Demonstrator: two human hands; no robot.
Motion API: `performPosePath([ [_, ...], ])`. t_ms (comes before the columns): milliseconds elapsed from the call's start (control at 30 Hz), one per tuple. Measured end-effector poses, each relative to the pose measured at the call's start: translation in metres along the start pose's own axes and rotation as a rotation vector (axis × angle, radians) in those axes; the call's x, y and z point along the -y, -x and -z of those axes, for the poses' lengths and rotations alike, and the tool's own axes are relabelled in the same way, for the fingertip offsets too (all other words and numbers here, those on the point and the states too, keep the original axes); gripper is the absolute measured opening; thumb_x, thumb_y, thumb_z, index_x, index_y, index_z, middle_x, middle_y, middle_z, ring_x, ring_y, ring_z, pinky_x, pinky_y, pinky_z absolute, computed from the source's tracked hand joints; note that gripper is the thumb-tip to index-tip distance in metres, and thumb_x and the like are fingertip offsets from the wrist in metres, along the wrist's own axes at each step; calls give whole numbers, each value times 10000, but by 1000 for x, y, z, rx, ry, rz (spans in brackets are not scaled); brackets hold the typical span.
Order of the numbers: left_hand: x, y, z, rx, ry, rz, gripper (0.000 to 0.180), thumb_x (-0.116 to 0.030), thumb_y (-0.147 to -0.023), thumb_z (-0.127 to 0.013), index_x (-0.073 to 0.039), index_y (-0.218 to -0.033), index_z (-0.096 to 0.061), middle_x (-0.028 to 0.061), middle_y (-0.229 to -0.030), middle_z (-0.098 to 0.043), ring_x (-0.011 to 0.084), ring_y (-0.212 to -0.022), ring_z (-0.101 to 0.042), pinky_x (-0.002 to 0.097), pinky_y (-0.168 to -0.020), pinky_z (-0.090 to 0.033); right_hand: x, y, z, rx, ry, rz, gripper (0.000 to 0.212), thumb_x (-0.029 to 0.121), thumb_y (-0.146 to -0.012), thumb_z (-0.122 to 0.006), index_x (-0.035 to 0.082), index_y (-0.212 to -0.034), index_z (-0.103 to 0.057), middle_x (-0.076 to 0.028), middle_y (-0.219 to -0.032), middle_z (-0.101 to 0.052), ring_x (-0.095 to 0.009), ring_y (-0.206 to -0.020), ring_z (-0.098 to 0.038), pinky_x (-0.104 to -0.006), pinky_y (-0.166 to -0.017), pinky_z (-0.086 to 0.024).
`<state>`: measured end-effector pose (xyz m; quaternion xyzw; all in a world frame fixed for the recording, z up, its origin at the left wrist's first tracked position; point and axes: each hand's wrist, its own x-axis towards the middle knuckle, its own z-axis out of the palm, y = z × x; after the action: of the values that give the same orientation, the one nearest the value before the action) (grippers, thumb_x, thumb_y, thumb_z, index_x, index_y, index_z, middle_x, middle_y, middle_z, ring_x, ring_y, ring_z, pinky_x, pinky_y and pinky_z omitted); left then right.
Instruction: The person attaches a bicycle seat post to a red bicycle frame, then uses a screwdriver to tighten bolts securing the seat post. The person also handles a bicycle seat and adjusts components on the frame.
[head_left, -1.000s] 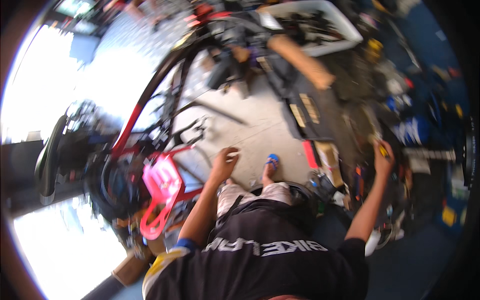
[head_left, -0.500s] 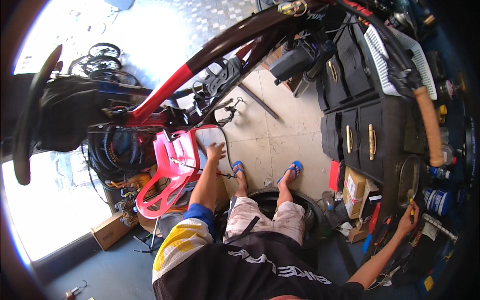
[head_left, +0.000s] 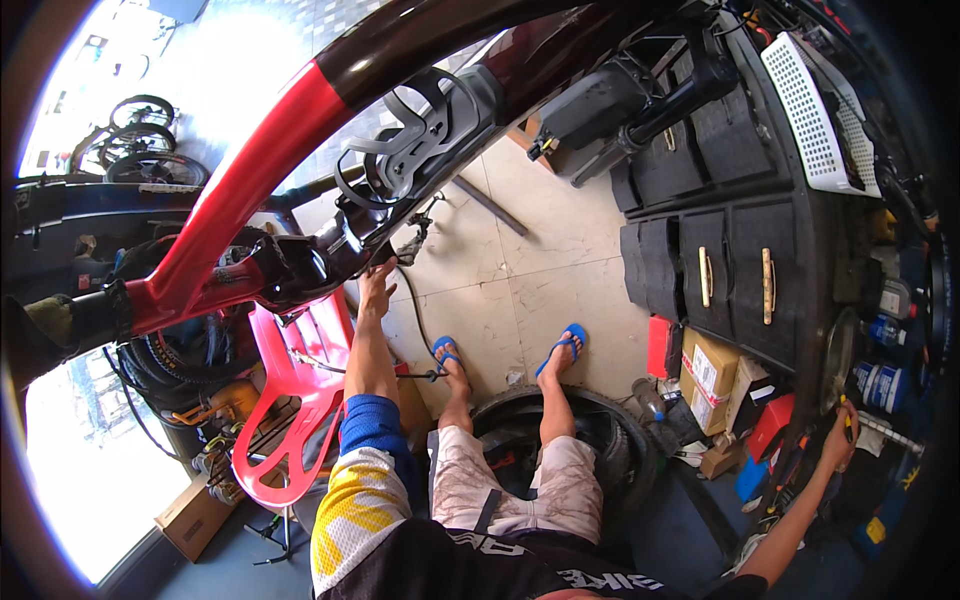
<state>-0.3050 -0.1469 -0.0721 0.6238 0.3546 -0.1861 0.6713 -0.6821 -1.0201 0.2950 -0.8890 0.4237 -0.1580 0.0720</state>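
Left hand (head_left: pixel 376 287): raised just under the bike frame (head_left: pixel 250 150), fingers loosely spread, grasping nothing that shows; I cannot tell whether it touches the frame.
Right hand (head_left: pixel 840 442): stretched far out to the side, fingers closed round a slim yellow-and-black tool (head_left: pixel 848 424), near the end of the black cabinet (head_left: pixel 655 275).
Bike frame: red and black, slanting across the upper left, carrying a grey bottle holder (head_left: pixel 430 135), with a pink chair (head_left: pixel 312 345) below it.
Tool handling: seems the step in hand, 1 hand gripping, 1 free, the 2 well apart.
Tool arm: by my judgement, moving it calls for a secure grip and care around the red box (head_left: pixel 771 425) and the clutter beside the forearm.
Shirt (head_left: pixel 440 560): black, with large white letters, upside down here.
Cardboard box (head_left: pixel 705 375): a pale label, its print too small to read.
Blue tub (head_left: pixel 882 386): white markings, unclear.
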Motion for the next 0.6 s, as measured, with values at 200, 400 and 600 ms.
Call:
performPosePath([
  [200,49,6,-21,4,16,-34,374,-293,-848,-750,-152,-1172,-630,-48,-1194,-643,138,-1178,-528,416,-943,-392,-10,-12,4,87,6,3,291,289,-1023,-607,67,-1185,-704,-27,-1100,-718,-143,-1033,-640,-286,-912,-461],
  [400,58,86,-57,98,334,-96,221,-168,-899,-710,-138,-1100,-621,16,-1062,-689,190,-992,-661,406,-871,-472,5,-18,-7,98,1,40,278,257,-1013,-617,35,-1152,-709,-74,-1156,-725,-189,-1105,-638,-305,-973,-453],
  [600,53,164,-45,209,200,-142,188,-157,-896,-752,-7,-990,-689,32,-916,-702,148,-824,-676,313,-754,-556,14,-31,3,75,10,72,309,309,-1005,-623,52,-1151,-714,-81,-1177,-729,-215,-1115,-649,-318,-972,-461],
])
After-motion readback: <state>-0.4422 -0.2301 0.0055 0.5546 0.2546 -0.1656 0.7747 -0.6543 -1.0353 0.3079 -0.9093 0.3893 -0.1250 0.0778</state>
